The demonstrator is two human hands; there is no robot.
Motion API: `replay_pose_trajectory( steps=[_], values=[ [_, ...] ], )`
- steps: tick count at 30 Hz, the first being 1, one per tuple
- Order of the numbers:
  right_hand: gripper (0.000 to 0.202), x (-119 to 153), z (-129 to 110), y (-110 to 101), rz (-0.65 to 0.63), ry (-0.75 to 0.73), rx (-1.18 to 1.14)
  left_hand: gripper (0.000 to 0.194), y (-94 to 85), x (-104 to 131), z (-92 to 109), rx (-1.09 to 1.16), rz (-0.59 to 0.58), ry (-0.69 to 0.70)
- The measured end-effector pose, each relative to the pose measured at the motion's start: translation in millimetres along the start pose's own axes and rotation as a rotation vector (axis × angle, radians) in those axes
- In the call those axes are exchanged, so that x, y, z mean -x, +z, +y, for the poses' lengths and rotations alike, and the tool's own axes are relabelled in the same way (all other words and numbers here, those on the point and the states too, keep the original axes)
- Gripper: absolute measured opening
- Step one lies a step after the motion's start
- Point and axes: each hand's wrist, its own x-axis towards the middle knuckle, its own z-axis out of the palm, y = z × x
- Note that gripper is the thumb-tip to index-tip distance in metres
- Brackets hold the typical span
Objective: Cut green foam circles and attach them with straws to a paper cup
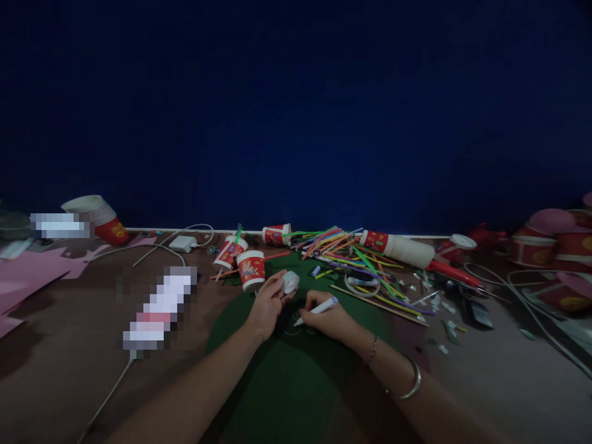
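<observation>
A small white round object, like a roll or lid, (290, 282) is held between the fingers of my left hand (269, 305). My right hand (324, 316) grips a white marker (327, 304) with its tip pointing down and left. Beneath both hands lies a dark green sheet (282, 382), and faint round outlines show on it near the marker tip. A red paper cup (251, 271) stands just beyond my left hand, with another tilted red cup (230, 251) behind it.
Colourful straws (333, 243) and a row of nested cups (409, 251) lie at the back. Scraps (448, 330) and a black object (476, 311) are on the right. On the left are a cable, a white adapter (183, 244), pink paper (32, 274) and stacked cups (99, 219).
</observation>
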Motion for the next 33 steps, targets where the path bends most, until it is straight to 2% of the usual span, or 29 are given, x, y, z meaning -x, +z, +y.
replay_pose_trajectory(
  steps=[13,33],
  values=[
    [0.014,0.7,0.3,1.9,-0.035,0.013,-0.001,0.02,0.3,-0.1,0.1,0.006,0.0,-0.019],
    [0.016,1.2,-4.0,3.0,-0.01,0.003,0.017,0.022,0.8,1.3,0.7,-0.014,0.002,-0.013]
  ],
)
